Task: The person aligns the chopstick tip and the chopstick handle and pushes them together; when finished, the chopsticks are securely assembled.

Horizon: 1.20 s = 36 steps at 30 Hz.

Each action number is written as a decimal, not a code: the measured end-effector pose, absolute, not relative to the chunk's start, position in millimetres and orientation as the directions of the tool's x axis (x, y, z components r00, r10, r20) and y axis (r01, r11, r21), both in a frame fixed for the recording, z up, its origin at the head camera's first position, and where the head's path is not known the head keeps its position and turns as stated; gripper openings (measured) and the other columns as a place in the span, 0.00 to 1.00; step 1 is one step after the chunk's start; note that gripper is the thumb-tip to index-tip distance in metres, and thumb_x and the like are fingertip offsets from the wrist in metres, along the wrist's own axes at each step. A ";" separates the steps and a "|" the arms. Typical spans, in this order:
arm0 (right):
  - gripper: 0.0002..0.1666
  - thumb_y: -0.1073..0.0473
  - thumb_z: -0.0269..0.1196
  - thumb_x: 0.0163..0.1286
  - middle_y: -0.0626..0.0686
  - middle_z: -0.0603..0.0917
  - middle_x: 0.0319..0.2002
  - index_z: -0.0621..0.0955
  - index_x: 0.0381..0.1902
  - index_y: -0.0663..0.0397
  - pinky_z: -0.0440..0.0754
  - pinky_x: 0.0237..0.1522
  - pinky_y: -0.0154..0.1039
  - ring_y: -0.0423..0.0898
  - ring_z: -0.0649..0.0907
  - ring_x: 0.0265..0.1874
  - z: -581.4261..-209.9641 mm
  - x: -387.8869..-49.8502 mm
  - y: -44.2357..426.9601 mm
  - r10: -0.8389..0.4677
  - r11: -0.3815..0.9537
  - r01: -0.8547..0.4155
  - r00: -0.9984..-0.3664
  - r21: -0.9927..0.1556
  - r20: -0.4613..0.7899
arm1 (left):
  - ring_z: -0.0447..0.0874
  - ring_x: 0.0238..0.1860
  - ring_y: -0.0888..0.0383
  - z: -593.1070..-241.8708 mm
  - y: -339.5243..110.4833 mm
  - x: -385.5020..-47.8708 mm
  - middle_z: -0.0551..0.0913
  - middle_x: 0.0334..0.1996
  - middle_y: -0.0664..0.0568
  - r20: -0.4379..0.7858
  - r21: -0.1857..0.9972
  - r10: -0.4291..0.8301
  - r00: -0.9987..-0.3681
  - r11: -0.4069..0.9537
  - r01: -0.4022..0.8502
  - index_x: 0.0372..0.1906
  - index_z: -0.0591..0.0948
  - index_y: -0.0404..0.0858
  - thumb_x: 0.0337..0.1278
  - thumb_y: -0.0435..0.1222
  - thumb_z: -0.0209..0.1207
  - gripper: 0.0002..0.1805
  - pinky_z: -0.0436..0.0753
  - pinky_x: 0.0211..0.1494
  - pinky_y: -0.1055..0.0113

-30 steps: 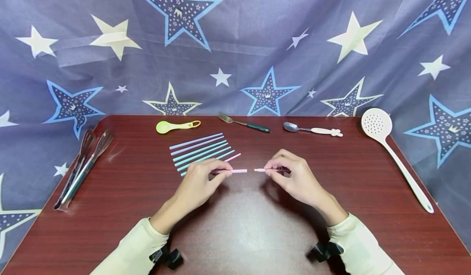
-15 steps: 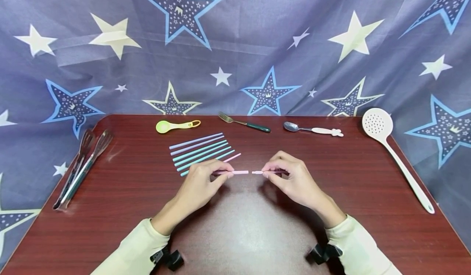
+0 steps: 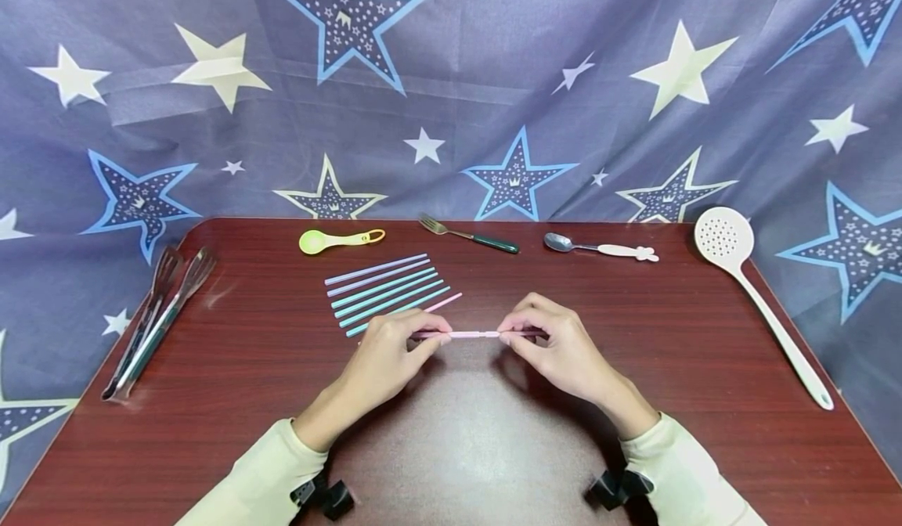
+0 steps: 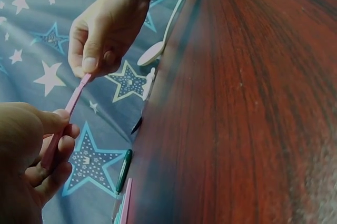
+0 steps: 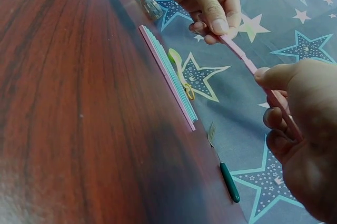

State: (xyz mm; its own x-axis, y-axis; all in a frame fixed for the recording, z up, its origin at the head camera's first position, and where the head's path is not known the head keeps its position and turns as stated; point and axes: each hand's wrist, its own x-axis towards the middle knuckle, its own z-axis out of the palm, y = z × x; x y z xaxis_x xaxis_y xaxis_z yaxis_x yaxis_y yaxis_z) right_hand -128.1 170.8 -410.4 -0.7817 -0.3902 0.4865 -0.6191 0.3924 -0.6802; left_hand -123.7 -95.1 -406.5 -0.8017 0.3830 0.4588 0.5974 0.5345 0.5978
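Note:
In the head view my left hand (image 3: 389,354) pinches a pink straw (image 3: 465,334) between thumb and fingers. My right hand (image 3: 567,346) pinches a second, narrower-ended pink straw (image 3: 492,334) facing it. The two straws meet end to end, roughly level, in the small gap between the hands. A step in thickness marks the join, also seen on the pink straw (image 5: 250,66) in the right wrist view. How deep one end sits in the other I cannot tell. Both hands are held above the table, and the straws' outer ends are partly hidden by the fingers.
Purple and teal straws (image 3: 384,291) and a pink straw (image 3: 445,301) lie behind my left hand. A yellow-green measuring spoon (image 3: 331,241), fork (image 3: 468,235) and spoon (image 3: 602,249) line the back. Tongs (image 3: 158,322) lie left, a white skimmer (image 3: 761,307) right.
The gap between the two pink straws has closed, and their ends now meet. My right hand has moved left, my left hand slightly right, and both have come a little nearer to me.

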 end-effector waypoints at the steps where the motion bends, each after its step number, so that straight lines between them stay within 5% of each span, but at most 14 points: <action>1: 0.07 0.67 0.73 0.64 0.43 0.82 0.33 0.89 0.35 0.49 0.78 0.29 0.31 0.34 0.79 0.31 -410.5 -128.1 170.9 -0.392 0.392 -0.620 -0.781 -0.679 0.487 | 0.79 0.29 0.69 -406.8 -94.9 -123.6 0.87 0.32 0.60 0.460 0.595 0.385 -0.800 0.535 0.600 0.38 0.90 0.44 0.62 0.36 0.70 0.02 0.80 0.34 0.73; 14: 0.10 0.70 0.71 0.65 0.45 0.81 0.32 0.86 0.37 0.49 0.78 0.31 0.33 0.37 0.78 0.31 -414.5 -126.4 169.5 -0.413 0.398 -0.668 -0.743 -0.629 0.527 | 0.68 0.23 0.70 -408.2 -93.8 -123.6 0.91 0.33 0.58 0.480 0.560 0.391 -0.785 0.553 0.617 0.39 0.91 0.43 0.60 0.38 0.71 0.04 0.69 0.25 0.77; 20: 0.09 0.69 0.70 0.66 0.44 0.80 0.32 0.85 0.36 0.49 0.76 0.30 0.31 0.37 0.77 0.30 -416.3 -125.1 167.7 -0.407 0.402 -0.669 -0.742 -0.625 0.532 | 0.72 0.25 0.71 -409.7 -92.1 -122.4 0.91 0.34 0.58 0.481 0.559 0.412 -0.774 0.535 0.633 0.40 0.91 0.43 0.63 0.36 0.70 0.04 0.72 0.28 0.79; 28: 0.07 0.69 0.70 0.67 0.46 0.80 0.32 0.85 0.35 0.51 0.76 0.32 0.29 0.38 0.77 0.31 -419.9 -122.7 161.1 -0.413 0.380 -0.679 -0.732 -0.628 0.542 | 0.60 0.19 0.74 -416.9 -93.6 -123.6 0.88 0.27 0.58 0.533 0.559 0.436 -0.725 0.462 0.688 0.36 0.90 0.43 0.62 0.33 0.69 0.02 0.60 0.20 0.83; 36: 0.08 0.69 0.71 0.66 0.46 0.80 0.32 0.85 0.35 0.50 0.78 0.33 0.30 0.38 0.78 0.31 -420.6 -124.3 157.9 -0.401 0.376 -0.681 -0.731 -0.628 0.552 | 0.69 0.22 0.72 -422.4 -95.3 -124.8 0.89 0.28 0.57 0.579 0.517 0.432 -0.691 0.461 0.722 0.37 0.90 0.42 0.61 0.32 0.70 0.02 0.65 0.25 0.83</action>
State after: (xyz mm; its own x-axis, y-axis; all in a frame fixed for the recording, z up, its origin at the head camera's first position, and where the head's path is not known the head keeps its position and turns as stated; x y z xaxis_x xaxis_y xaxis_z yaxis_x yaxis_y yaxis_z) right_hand -124.3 157.9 -420.6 -0.7312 -0.4006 0.5521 -0.6807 0.3764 -0.6285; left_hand -124.8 -95.3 -422.4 -0.6910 0.4321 0.5795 0.7215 0.4610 0.5166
